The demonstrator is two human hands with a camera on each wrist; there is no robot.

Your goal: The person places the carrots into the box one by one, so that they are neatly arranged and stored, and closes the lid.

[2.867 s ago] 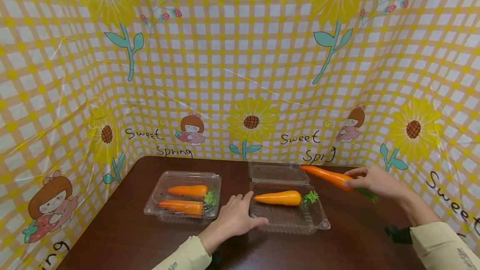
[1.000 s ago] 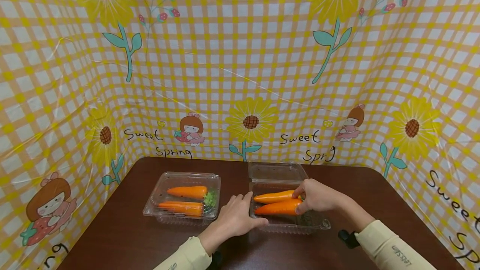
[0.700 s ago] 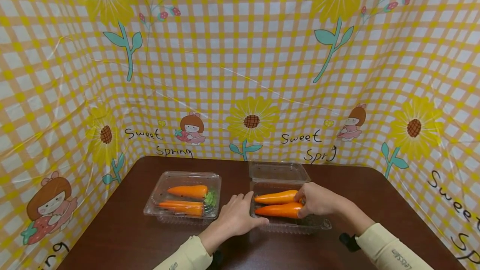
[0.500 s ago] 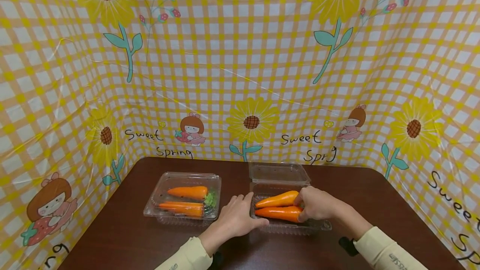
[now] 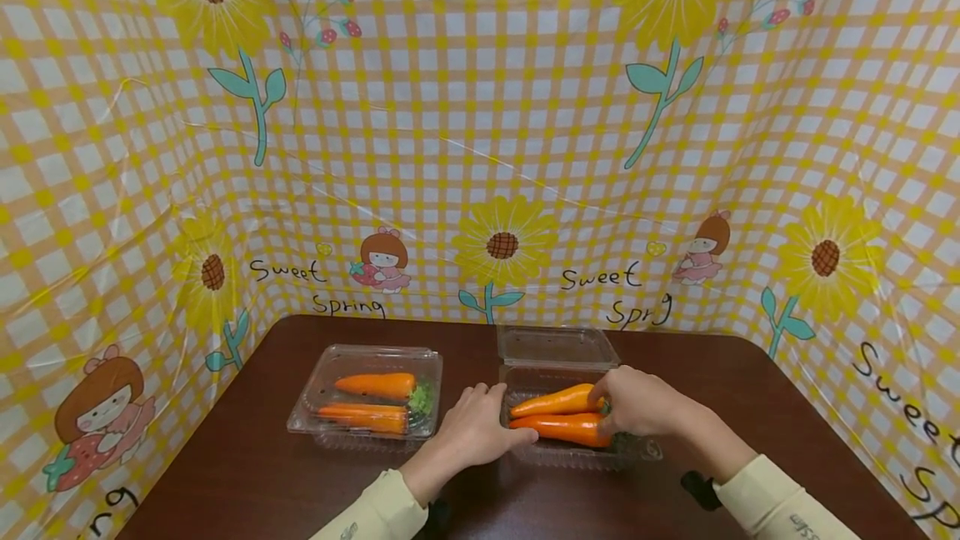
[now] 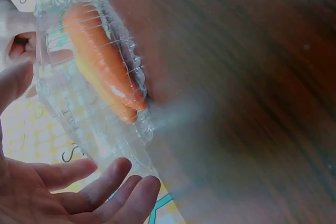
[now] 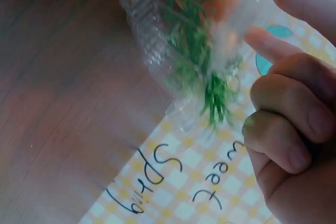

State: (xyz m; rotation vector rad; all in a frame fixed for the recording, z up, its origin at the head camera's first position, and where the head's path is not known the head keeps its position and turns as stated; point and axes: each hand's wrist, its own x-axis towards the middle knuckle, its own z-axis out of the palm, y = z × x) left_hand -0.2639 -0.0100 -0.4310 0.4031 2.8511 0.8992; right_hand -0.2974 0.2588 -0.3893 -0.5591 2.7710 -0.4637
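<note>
A clear plastic clamshell box (image 5: 637,448) lies with its lid (image 5: 558,348) folded back. Inside, a yellow-orange carrot (image 5: 558,400) lies tilted behind a deeper orange carrot (image 5: 562,429), their tips to the left. My left hand (image 5: 472,432) rests at the box's left side, fingers spread and thumb at the front corner. The right hand (image 5: 641,402) reaches over the right end, with index finger and thumb at the carrots' thick ends, other fingers curled in the right wrist view. Green carrot tops (image 7: 194,40) show there through the plastic; the exact finger contact is partly hidden.
A second clear clamshell box (image 5: 307,423), its lid down, stands on the left with carrots (image 5: 375,385) and green tops (image 5: 422,398) inside. The dark brown table (image 5: 247,457) ends at a checked, flower-printed cloth (image 5: 420,148) on the back and sides.
My right hand has brought the deeper orange carrot from the right into the box beside the other. Both carrots have shifted toward the front, the rear one tilting. My left hand has stayed in place.
</note>
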